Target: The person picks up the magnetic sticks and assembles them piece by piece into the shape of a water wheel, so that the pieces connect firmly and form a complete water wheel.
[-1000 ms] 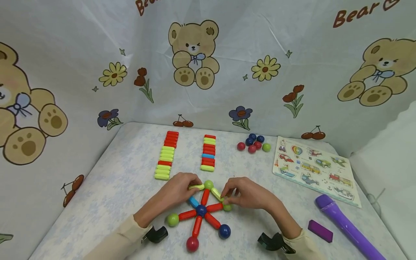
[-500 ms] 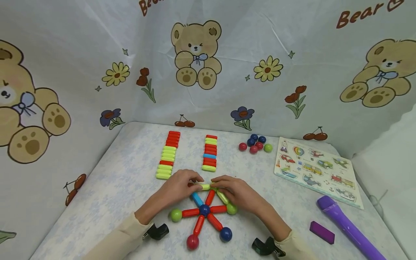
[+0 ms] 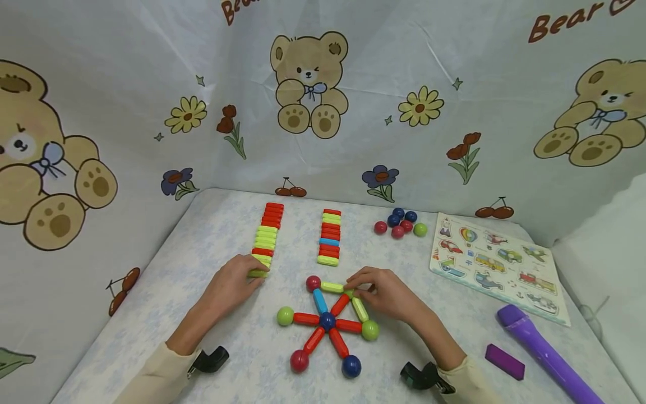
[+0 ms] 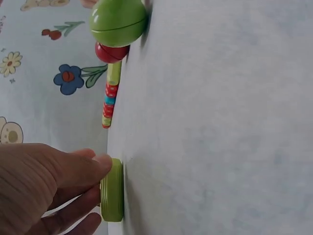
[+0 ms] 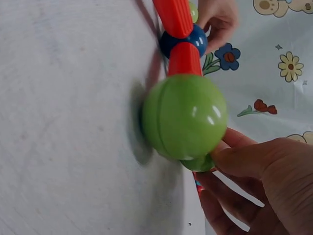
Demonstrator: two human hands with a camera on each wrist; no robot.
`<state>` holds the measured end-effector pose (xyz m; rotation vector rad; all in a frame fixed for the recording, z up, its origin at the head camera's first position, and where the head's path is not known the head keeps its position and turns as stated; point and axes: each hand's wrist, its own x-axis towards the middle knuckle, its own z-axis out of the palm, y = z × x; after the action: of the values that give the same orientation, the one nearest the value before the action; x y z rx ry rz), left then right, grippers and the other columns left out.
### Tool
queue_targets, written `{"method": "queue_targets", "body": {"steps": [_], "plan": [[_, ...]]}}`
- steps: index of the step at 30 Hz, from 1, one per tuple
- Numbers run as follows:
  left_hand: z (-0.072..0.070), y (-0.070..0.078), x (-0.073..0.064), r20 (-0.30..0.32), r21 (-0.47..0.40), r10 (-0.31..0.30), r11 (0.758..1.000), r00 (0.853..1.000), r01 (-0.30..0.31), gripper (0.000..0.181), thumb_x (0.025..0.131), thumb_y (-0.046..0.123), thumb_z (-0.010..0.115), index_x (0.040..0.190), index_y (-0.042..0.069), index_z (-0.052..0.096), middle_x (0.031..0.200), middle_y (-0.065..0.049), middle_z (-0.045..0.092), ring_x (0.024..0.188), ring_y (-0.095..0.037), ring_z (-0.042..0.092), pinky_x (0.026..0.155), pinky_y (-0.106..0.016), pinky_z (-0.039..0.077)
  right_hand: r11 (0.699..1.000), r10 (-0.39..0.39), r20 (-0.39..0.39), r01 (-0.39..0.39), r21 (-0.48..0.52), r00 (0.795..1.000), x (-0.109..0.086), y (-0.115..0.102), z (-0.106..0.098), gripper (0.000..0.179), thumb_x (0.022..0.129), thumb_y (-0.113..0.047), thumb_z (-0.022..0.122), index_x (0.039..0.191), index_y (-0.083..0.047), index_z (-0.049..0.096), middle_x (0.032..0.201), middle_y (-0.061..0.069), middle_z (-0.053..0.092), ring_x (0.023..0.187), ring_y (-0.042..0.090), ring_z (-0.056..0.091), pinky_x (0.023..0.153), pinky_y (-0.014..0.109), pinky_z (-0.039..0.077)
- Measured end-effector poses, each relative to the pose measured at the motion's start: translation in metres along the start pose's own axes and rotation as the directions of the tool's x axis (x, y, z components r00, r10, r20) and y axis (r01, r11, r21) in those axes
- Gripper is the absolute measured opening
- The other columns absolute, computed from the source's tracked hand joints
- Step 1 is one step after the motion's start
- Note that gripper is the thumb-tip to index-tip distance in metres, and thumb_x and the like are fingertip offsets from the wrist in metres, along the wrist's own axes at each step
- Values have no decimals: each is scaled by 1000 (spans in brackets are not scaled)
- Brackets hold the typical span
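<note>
A wheel of magnetic rods and balls lies on the table, with a dark blue ball at its hub and red rods plus one light blue rod as spokes. Along its far side a lime rod runs from a red ball to a green ball. My right hand pinches that green ball, partly hidden by the fingers. My left hand is at the near end of the left rod column, thumb and fingers pinching a lime rod.
Beyond the wheel lie a left column of red and lime rods, a second rod column and several loose balls. To the right are a picture board, a purple microphone-shaped toy and a purple block.
My left hand has left the wheel's far side and moved left to the rod column, uncovering the red ball and lime rod. My right hand has shifted onto the far green ball.
</note>
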<state>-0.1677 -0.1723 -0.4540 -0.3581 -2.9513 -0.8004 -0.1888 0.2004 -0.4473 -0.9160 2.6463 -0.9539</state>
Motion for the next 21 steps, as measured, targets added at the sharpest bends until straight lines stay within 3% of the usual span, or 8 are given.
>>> {"method": "queue_targets", "body": {"steps": [5, 11, 16, 21], "plan": [[2, -2, -3, -12, -7, 19, 1000, 1000, -19, 28, 86, -4, 86, 112, 6, 83, 115, -9, 78, 110, -31, 68, 94, -50, 59, 998, 1, 23, -2, 58, 1000, -2, 3, -4, 22, 98, -5, 78, 116, -19, 83, 117, -5, 76, 112, 21, 69, 85, 26, 60], [7, 4, -6, -3, -41, -13, 999, 1000, 13, 26, 89, -2, 84, 114, 5, 82, 113, -9, 77, 102, -27, 70, 90, -48, 61, 995, -2, 46, -3, 99, 999, -4, 6, -6, 22, 98, -4, 78, 115, -18, 82, 117, -4, 76, 112, 22, 69, 86, 26, 60], [9, 22, -8, 16, -158, -50, 986, 999, 52, 28, 92, 4, 85, 118, 9, 80, 115, -4, 77, 95, -20, 74, 85, -41, 63, 994, 9, 63, -16, 109, 998, -4, 6, -8, 20, 99, -6, 78, 114, -19, 82, 116, -5, 75, 112, 20, 68, 87, 25, 60], [10, 45, -8, 55, -308, -53, 949, 997, 68, 29, 93, 8, 85, 121, 10, 78, 113, 1, 78, 94, -16, 76, 82, -36, 65, 994, 12, 66, -19, 106, 998, -5, 6, -8, 20, 99, -6, 78, 114, -19, 82, 115, -5, 75, 111, 19, 68, 87, 25, 59]]}}
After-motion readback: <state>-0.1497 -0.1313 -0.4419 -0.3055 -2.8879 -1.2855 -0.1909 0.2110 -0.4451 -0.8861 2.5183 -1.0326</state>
